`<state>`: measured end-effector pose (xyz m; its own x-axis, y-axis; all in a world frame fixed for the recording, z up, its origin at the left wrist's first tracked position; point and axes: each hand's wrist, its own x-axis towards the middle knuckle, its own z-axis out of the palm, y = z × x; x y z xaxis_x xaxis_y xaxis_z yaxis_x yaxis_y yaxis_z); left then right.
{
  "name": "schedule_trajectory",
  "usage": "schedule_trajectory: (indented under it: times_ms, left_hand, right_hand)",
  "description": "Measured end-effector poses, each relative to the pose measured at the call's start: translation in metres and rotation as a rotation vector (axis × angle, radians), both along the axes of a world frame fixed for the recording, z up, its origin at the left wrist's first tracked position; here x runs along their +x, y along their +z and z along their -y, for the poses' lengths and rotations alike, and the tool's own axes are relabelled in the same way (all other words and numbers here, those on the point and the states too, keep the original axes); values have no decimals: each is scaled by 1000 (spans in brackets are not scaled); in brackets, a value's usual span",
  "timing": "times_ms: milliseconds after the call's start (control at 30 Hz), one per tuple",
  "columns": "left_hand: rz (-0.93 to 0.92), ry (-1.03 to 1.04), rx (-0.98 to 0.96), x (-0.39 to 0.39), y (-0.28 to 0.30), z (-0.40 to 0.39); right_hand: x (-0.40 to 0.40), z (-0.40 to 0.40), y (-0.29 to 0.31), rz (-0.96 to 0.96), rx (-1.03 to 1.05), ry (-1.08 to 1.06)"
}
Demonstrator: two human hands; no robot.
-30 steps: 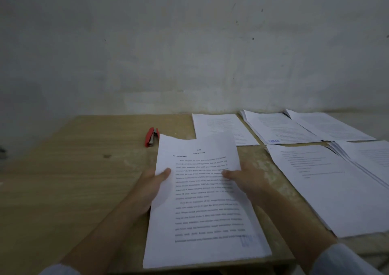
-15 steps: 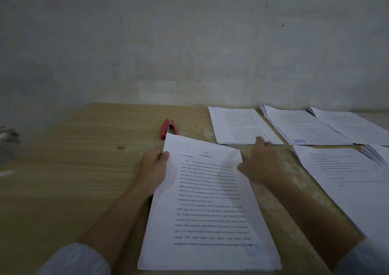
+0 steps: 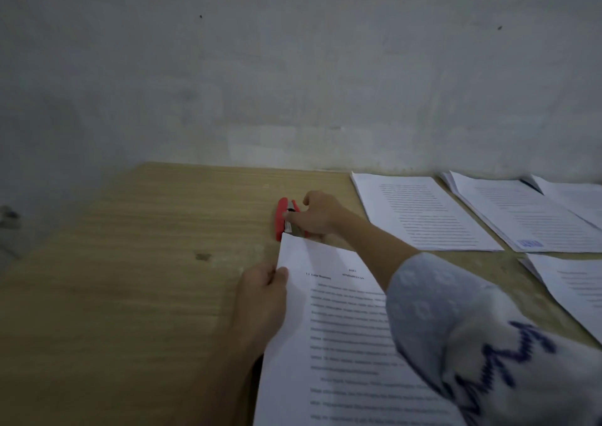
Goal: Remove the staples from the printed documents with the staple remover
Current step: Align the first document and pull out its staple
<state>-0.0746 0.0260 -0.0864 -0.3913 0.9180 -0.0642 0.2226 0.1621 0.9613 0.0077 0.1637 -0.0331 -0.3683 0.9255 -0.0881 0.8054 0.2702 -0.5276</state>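
A printed document point(image 3: 345, 337) lies in front of me on the wooden table point(image 3: 136, 282). My left hand point(image 3: 262, 292) pinches its left edge near the top corner. The red staple remover point(image 3: 282, 217) lies on the table just beyond the document's top left corner. My right hand point(image 3: 317, 215) reaches across the page and its fingers close around the staple remover, which still rests on the table. No staple is visible in this dim view.
Other printed documents lie at the right: one at the back middle point(image 3: 420, 212), one beside it point(image 3: 521, 217), another at the far right edge point(image 3: 573, 285). A grey wall point(image 3: 293, 67) stands right behind the table.
My right hand left the page's right side and reached forward-left onto the staple remover. My left hand kept its hold on the page's left edge. The camera moved closer.
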Motion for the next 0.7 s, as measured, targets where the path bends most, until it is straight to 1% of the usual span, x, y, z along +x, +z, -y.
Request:
schedule_trajectory:
  times_ms: [100, 233, 267, 300, 333, 400, 467, 500, 533, 567, 600, 700]
  left_hand:
    - [14, -11, 4, 0, -2, -4]
    - [31, -11, 1, 1, 0, -2]
    - [41, -13, -1, 1, 1, -2]
    - [48, -17, -4, 1, 2, -1]
    - [52, -18, -7, 1, 3, 0]
    - [58, -17, -14, 1, 5, 2]
    - [65, -18, -13, 1, 6, 3]
    - [66, -18, -8, 3, 8, 4]
    - [65, -19, 1, 4, 9, 5]
    - [62, -21, 13, 6, 11, 6]
    - [62, -23, 30, 9, 13, 8]
    - [74, -36, 76, 18, 16, 13]
  right_hand:
    - [-12, -10, -8, 63, 24, -31]
    - [-17, -14, -10, -5, 37, -113]
    - [-15, -13, -8, -28, 22, -141]
    - [-11, -12, -6, -89, -19, -173]
    - [-6, -10, -3, -209, -98, -209]
    - [10, -6, 4, -551, -327, -271]
    - [30, 0, 12, -866, -483, -271]
    - [40, 3, 16, -967, -516, -246]
    - [49, 6, 18, -1016, -518, -210]
    - [57, 13, 22, -1009, -480, -165]
    - [65, 21, 24, -943, -408, -120]
    - [80, 45, 26, -631, -196, 1]
